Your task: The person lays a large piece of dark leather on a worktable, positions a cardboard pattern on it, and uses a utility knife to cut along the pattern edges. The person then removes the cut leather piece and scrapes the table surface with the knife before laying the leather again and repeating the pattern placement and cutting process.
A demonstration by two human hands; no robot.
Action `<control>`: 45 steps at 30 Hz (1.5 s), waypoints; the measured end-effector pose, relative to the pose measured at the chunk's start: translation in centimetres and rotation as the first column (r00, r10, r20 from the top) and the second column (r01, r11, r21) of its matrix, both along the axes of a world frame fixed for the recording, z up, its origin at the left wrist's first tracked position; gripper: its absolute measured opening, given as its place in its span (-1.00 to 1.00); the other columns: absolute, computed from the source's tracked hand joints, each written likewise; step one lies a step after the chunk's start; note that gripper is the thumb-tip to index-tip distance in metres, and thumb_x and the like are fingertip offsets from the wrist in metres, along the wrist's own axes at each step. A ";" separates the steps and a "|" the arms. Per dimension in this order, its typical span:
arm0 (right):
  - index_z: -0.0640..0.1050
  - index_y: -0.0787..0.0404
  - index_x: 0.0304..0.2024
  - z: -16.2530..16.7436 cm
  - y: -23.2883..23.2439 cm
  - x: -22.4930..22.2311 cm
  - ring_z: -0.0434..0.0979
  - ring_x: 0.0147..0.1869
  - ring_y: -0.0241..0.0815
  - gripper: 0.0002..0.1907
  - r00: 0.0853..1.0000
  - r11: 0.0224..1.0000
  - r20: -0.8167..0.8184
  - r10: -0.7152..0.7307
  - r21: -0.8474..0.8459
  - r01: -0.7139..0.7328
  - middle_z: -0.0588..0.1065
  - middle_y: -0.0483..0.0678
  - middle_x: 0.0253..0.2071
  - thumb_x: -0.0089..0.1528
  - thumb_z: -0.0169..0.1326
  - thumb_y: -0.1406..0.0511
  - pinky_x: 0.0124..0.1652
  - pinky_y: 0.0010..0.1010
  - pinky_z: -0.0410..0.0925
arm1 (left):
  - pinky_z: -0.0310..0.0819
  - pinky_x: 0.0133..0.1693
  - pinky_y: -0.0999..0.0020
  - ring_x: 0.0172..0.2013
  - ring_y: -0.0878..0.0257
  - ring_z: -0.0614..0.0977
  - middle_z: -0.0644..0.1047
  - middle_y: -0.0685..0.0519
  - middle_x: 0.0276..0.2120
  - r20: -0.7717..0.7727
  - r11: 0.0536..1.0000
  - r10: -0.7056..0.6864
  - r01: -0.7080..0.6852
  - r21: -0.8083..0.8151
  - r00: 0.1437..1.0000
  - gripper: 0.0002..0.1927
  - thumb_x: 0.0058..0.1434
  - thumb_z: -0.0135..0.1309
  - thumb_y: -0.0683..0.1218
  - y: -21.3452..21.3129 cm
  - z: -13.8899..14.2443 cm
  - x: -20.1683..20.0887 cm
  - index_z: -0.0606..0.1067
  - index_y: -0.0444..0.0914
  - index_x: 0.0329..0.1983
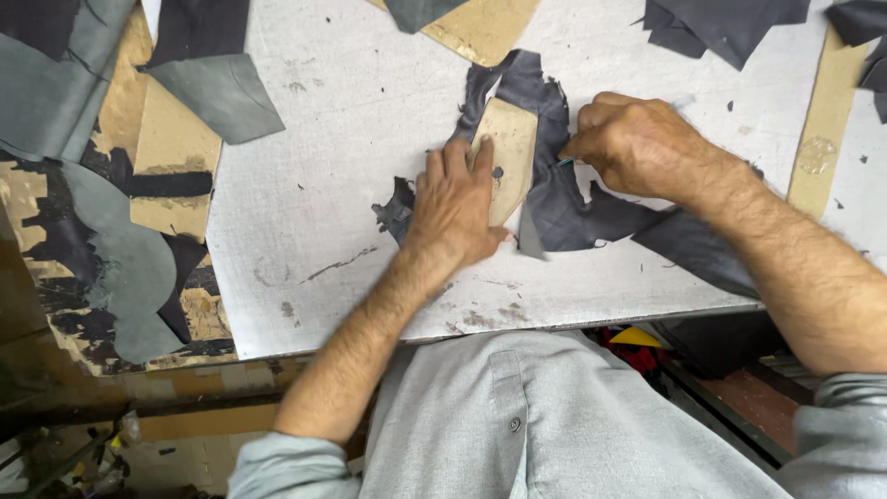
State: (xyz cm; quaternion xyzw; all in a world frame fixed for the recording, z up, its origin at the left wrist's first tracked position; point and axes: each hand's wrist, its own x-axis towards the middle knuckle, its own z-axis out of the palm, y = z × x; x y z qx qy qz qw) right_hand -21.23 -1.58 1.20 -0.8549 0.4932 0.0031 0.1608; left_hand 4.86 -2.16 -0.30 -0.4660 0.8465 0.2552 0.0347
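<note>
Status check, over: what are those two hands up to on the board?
Left hand pins tan template on dark leather. Right hand grips thin tool at its edge. Scraps around, none blocking.

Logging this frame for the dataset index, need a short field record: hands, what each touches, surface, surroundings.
left hand: flat, pressing a tan card template onto dark leather
right hand: fingers pinched shut on a thin tool, tip at the template's right edge
surface: white cutting board, scuffed
left of board: grey and black leather pieces, tan templates
top edge: more dark offcuts
</note>
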 end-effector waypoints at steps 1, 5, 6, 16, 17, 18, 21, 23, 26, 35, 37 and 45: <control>0.71 0.11 -0.04 0.6 -0.2 -0.2 0.57 -0.07 -0.20 -0.67 0.992 0.993 0.072 -0.106 0.068 0.101 0.60 -0.05 -0.16 0.12 0.30 0.41 -0.12 -0.38 0.52 | 0.24 0.21 -0.05 0.24 -0.09 0.26 0.21 -0.24 0.27 -0.102 0.996 0.085 -0.085 0.006 0.991 0.02 -0.06 0.42 -0.08 1.5 0.0 0.0 0.16 -0.32 0.45; 0.68 0.16 -0.08 1.2 -1.7 1.6 0.56 0.18 -0.12 -0.74 0.966 0.969 0.253 -0.047 -0.224 0.106 0.62 -0.02 -0.02 0.16 0.32 0.37 0.21 -0.18 0.41 | 0.17 0.29 -0.04 0.31 -0.10 0.26 0.21 -0.15 0.39 -0.345 0.994 0.097 -0.106 -0.007 0.933 -0.03 -0.03 0.24 -0.34 6.3 0.3 1.2 0.16 -0.26 0.49; 0.66 0.18 -0.01 0.8 -2.0 2.7 0.55 0.19 -0.05 -0.69 0.931 0.982 0.355 -0.087 -0.125 0.140 0.61 0.02 0.02 0.18 0.30 0.38 0.22 -0.17 0.38 | 0.15 0.30 -0.06 0.31 -0.12 0.24 0.20 -0.14 0.39 -0.331 0.995 0.100 -0.090 0.047 0.938 -0.01 -0.05 0.25 -0.34 6.9 0.3 1.5 0.14 -0.23 0.49; 0.59 0.09 -0.07 -3.1 -1.8 7.7 0.43 0.20 -0.02 -0.64 0.941 0.969 0.258 -0.218 -0.058 0.240 0.52 -0.01 0.06 0.12 0.39 0.20 0.16 -0.14 0.29 | 0.02 0.31 -0.28 0.35 -0.28 0.11 0.09 -0.38 0.33 -0.418 0.970 0.202 -0.241 -0.043 0.886 0.02 0.00 0.33 -0.11 10.2 -2.0 3.0 0.04 -0.37 0.46; 0.60 0.05 -0.12 -3.1 -2.0 7.4 0.42 0.21 -0.03 -0.64 0.942 0.973 0.324 -0.087 -0.177 0.150 0.52 -0.01 0.12 0.07 0.39 0.19 0.15 -0.17 0.29 | 0.02 0.30 -0.29 0.34 -0.30 0.11 0.09 -0.41 0.33 -0.426 0.964 0.182 -0.246 -0.100 0.886 0.03 0.00 0.33 -0.06 10.4 -2.6 2.9 0.03 -0.41 0.45; 0.60 0.01 -0.18 -3.1 -2.2 7.0 0.41 0.22 -0.04 -0.64 0.928 0.952 0.369 0.055 -0.299 0.062 0.52 0.00 0.17 0.01 0.40 0.18 0.13 -0.19 0.28 | 0.02 0.30 -0.31 0.34 -0.31 0.11 0.08 -0.43 0.32 -0.434 0.954 0.165 -0.254 -0.156 0.886 0.05 0.00 0.33 -0.01 10.6 -3.0 2.7 0.03 -0.45 0.43; 0.61 0.19 0.04 -3.1 -3.5 6.6 0.41 0.12 -0.04 -0.38 0.912 0.983 0.398 0.095 -0.183 -0.022 0.53 0.04 0.05 -0.06 0.38 0.16 0.05 -0.15 0.25 | 0.06 0.30 -0.28 0.33 -0.26 0.15 0.14 -0.39 0.26 -0.343 0.937 0.189 -0.274 -0.217 0.920 0.01 0.09 0.29 0.13 10.8 -4.1 2.0 0.06 -0.46 0.41; 0.59 0.16 0.08 -3.0 -4.2 6.6 0.43 0.11 -0.11 -0.39 0.938 0.993 0.330 0.108 -0.081 -0.087 0.55 -0.05 -0.02 -0.01 0.37 0.13 0.07 -0.15 0.24 | 0.07 0.28 -0.29 0.31 -0.25 0.16 0.15 -0.39 0.26 -0.327 0.923 0.209 -0.296 -0.245 0.922 0.04 0.08 0.28 0.18 10.9 -4.4 1.8 0.06 -0.47 0.40; 0.60 0.09 0.04 -2.5 -4.3 6.6 0.43 0.12 -0.14 -0.50 0.961 0.983 0.206 0.185 -0.036 -0.181 0.56 -0.13 -0.05 0.07 0.33 0.11 0.12 -0.16 0.20 | 0.07 0.25 -0.32 0.30 -0.26 0.17 0.17 -0.41 0.25 -0.313 0.909 0.218 -0.310 -0.280 0.924 0.07 0.06 0.28 0.23 10.9 -4.4 1.4 0.06 -0.48 0.39; 0.51 0.14 -0.20 1.1 -4.0 -2.9 0.64 -0.28 -0.23 -0.84 0.819 0.941 0.537 0.202 -0.339 -0.010 0.59 -0.10 -0.35 0.31 0.22 0.23 -0.21 -0.35 0.54 | 0.11 0.25 -0.26 0.29 -0.19 0.22 0.29 -0.29 0.15 -0.288 0.909 0.231 -0.312 -0.277 0.929 -0.01 0.03 0.30 0.25 10.7 -4.2 1.0 0.20 -0.39 0.34; 0.50 0.18 -0.19 2.7 -4.7 -7.4 0.66 -0.27 -0.21 -0.75 0.844 0.912 0.535 -0.048 -0.321 0.256 0.61 -0.08 -0.30 0.29 0.27 0.20 -0.27 -0.38 0.53 | 0.13 0.24 -0.25 0.27 -0.17 0.24 0.32 -0.24 0.09 -0.279 0.912 0.237 -0.312 -0.267 0.931 -0.07 -0.02 0.36 0.24 10.7 -4.3 0.9 0.27 -0.31 0.28; 0.51 0.08 0.21 4.3 -1.5 -10.0 0.61 0.11 -0.14 -0.23 0.768 0.911 0.498 -0.403 0.132 0.391 0.57 -0.02 0.11 0.00 0.40 0.01 0.13 -0.20 0.54 | 0.39 0.02 -0.02 0.03 -0.01 0.43 0.35 -0.16 0.00 -0.492 0.897 0.213 -0.369 -0.243 0.844 -0.14 -0.05 0.45 0.10 11.3 -6.0 1.0 0.31 -0.25 0.25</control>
